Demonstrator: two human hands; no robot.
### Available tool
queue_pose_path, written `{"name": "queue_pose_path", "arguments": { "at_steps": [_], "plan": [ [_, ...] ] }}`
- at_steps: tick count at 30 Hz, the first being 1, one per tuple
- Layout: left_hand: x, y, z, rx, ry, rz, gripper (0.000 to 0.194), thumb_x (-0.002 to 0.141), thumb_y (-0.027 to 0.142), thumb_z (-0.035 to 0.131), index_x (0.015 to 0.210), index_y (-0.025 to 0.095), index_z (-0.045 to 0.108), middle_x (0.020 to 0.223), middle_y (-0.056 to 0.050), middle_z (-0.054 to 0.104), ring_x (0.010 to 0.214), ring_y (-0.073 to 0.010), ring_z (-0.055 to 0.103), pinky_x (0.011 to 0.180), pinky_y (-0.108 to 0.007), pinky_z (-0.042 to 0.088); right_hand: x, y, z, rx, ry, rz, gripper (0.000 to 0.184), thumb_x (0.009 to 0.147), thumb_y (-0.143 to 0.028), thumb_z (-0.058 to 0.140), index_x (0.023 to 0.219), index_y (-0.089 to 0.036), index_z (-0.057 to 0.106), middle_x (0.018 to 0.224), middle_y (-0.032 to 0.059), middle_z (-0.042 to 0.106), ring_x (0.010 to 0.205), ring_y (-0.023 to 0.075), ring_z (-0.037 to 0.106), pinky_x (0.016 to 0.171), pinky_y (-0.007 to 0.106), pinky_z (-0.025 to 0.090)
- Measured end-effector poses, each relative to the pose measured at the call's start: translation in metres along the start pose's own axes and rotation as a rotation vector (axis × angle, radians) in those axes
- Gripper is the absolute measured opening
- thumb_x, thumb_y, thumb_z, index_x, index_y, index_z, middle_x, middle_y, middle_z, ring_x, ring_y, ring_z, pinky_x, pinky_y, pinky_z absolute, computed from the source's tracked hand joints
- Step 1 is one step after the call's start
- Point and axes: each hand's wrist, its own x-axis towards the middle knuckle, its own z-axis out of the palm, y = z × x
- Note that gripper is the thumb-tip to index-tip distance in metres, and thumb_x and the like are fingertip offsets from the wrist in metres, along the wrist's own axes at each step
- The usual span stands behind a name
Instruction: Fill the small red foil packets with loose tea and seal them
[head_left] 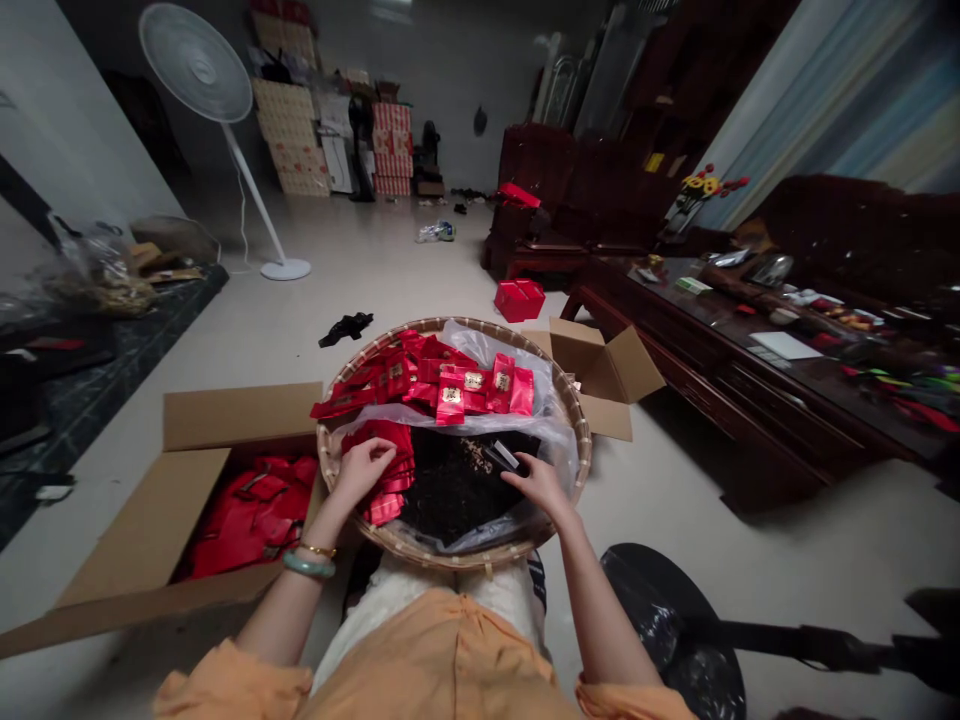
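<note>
We are resting the left hand (364, 468) on a stack of flat, glossy red packets (403, 465) inside a round, woven bamboo basket (465, 561); whether its fingers are gripping one, we cannot tell. With the right hand (541, 482) we are pinching a small, silvery-grey, flat-sided piece (505, 455) over loose, dark, leaf-like material (442, 490).

We are judging the stack to be risky: an uneven push from the left fingers could be toppling it into the dark material. The basket is apparently sitting across our lap, so shifting legs could be tipping it. The crumpled, translucent plastic sheet (478, 346) is sagging, and a tug could be dropping the gold-labelled red packets (450, 395) onto the leaves.

Our left hand is covering part of the stack, the silvery piece's far end is blending into the dark, and the open brown cardboard box's (124, 530) red contents (255, 510) are looking too jumbled to separate.
</note>
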Motion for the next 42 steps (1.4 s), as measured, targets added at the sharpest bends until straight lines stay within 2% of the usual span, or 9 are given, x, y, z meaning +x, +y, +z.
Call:
{"name": "queue_pose_path", "arguments": {
  "at_steps": [4, 8, 21, 28, 31, 33, 36, 38, 42],
  "plan": [
    [-0.001, -0.029, -0.004, 0.595, 0.029, 0.129, 0.026, 0.075, 0.029, 0.058, 0.096, 0.017, 0.068, 0.094, -0.011, 0.068, 0.094, -0.0291, 0.058, 0.088, -0.041, 0.038, 0.005, 0.0, 0.01, -0.162, 0.021, 0.0, 0.056, 0.074, -0.04, 0.064, 0.122, -0.012, 0.055, 0.118, 0.0147, 0.062, 0.108, 0.0282, 0.058, 0.091, 0.034, 0.042],
    [0.007, -0.034, 0.004, 0.801, 0.046, 0.147, 0.032, 0.078, 0.03, 0.056, 0.105, 0.014, 0.065, 0.1, -0.015, 0.064, 0.095, -0.0308, 0.051, 0.086, -0.042, 0.035, 0.006, 0.006, 0.018, -0.284, 0.073, 0.02, 0.057, 0.077, -0.04, 0.06, 0.124, -0.011, 0.051, 0.115, 0.016, 0.062, 0.107, 0.0273, 0.057, 0.088, 0.032, 0.042],
    [0.009, -0.034, 0.006, 0.695, 0.102, 0.304, 0.025, 0.08, 0.024, 0.046, 0.064, 0.019, 0.065, 0.077, -0.013, 0.064, 0.085, -0.0275, 0.05, 0.083, -0.041, 0.035, -0.002, 0.01, 0.026, -0.426, 0.15, -0.052, 0.049, 0.075, -0.034, 0.064, 0.119, -0.015, 0.056, 0.105, 0.0151, 0.062, 0.101, 0.0291, 0.052, 0.084, 0.038, 0.04],
    [-0.008, 0.023, 0.02, 0.308, 0.349, 0.294, 0.016, 0.073, 0.019, 0.05, 0.058, 0.02, 0.057, 0.093, -0.008, 0.064, 0.089, -0.0231, 0.053, 0.087, -0.037, 0.04, -0.025, -0.056, 0.031, -0.025, 0.279, -0.541, 0.05, 0.082, -0.034, 0.057, 0.128, -0.019, 0.047, 0.117, 0.0126, 0.056, 0.109, 0.0241, 0.05, 0.093, 0.041, 0.043],
    [-0.024, 0.055, 0.036, 0.166, 0.297, 0.346, 0.015, 0.072, 0.018, 0.053, 0.057, 0.02, 0.055, 0.102, -0.009, 0.062, 0.095, -0.0242, 0.052, 0.09, -0.039, 0.04, -0.03, -0.095, 0.042, 0.079, 0.187, -0.728, 0.056, 0.081, -0.032, 0.058, 0.133, -0.018, 0.041, 0.125, 0.013, 0.053, 0.115, 0.0232, 0.048, 0.096, 0.039, 0.042],
    [-0.033, 0.069, 0.044, 0.049, 0.219, 0.35, 0.016, 0.073, 0.018, 0.054, 0.057, 0.021, 0.055, 0.105, -0.008, 0.063, 0.098, -0.0251, 0.051, 0.093, -0.041, 0.039, -0.029, -0.109, 0.049, 0.144, 0.173, -0.766, 0.039, 0.087, -0.021, 0.047, 0.126, -0.02, 0.05, 0.114, 0.0103, 0.061, 0.106, 0.0202, 0.055, 0.091, 0.036, 0.047],
    [-0.038, 0.072, 0.047, -0.161, 0.114, 0.322, 0.003, 0.071, 0.024, 0.063, 0.073, 0.023, 0.062, 0.104, -0.007, 0.064, 0.108, -0.0264, 0.049, 0.1, -0.044, 0.034, -0.023, -0.107, 0.049, 0.301, 0.207, -0.628, 0.03, 0.088, -0.018, 0.042, 0.11, -0.022, 0.062, 0.099, 0.0078, 0.068, 0.09, 0.0187, 0.063, 0.082, 0.033, 0.051],
    [-0.036, 0.065, 0.043, -0.248, 0.038, 0.252, 0.025, 0.066, 0.027, 0.07, 0.09, 0.023, 0.063, 0.105, -0.007, 0.064, 0.108, -0.0264, 0.052, 0.099, -0.042, 0.035, -0.021, -0.099, 0.045, 0.419, 0.21, -0.474, 0.027, 0.087, -0.023, 0.046, 0.107, -0.021, 0.064, 0.1, 0.0075, 0.069, 0.09, 0.0194, 0.064, 0.082, 0.033, 0.051],
    [-0.033, 0.053, 0.038, -0.221, -0.234, 0.171, 0.02, 0.074, 0.032, 0.062, 0.091, 0.024, 0.067, 0.091, -0.004, 0.07, 0.084, -0.0226, 0.063, 0.081, -0.032, 0.046, -0.024, -0.087, 0.037, 0.465, 0.233, -0.345, 0.033, 0.086, -0.026, 0.048, 0.117, -0.021, 0.059, 0.109, 0.0087, 0.066, 0.097, 0.0206, 0.062, 0.086, 0.035, 0.049]
  ]
}}
